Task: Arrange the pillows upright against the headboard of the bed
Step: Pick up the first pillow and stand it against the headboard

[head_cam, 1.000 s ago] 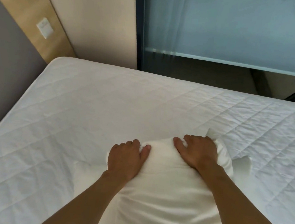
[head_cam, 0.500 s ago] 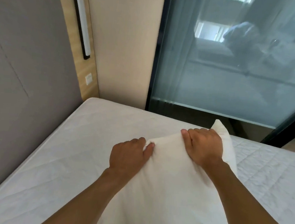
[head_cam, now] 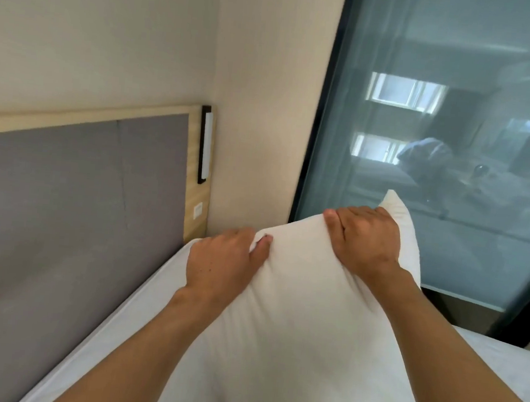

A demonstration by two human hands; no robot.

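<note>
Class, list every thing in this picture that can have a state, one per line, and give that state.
Pillow: lifted, gripped at its top edge by both hands.
Left hand: closed on the pillow.
Right hand: closed on the pillow.
Headboard: bare, nothing leaning against it.
Headboard lamp: whether lit, cannot tell.

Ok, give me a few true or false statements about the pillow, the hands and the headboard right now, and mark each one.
1. Both hands grip the white pillow along its top edge. True: left hand, right hand.
2. The pillow leans on the headboard. False: it is held apart from it, to its right.
3. The headboard has a grey padded panel in a light wooden frame. True.
4. A second pillow stands against the headboard. False: none shows there.
</note>
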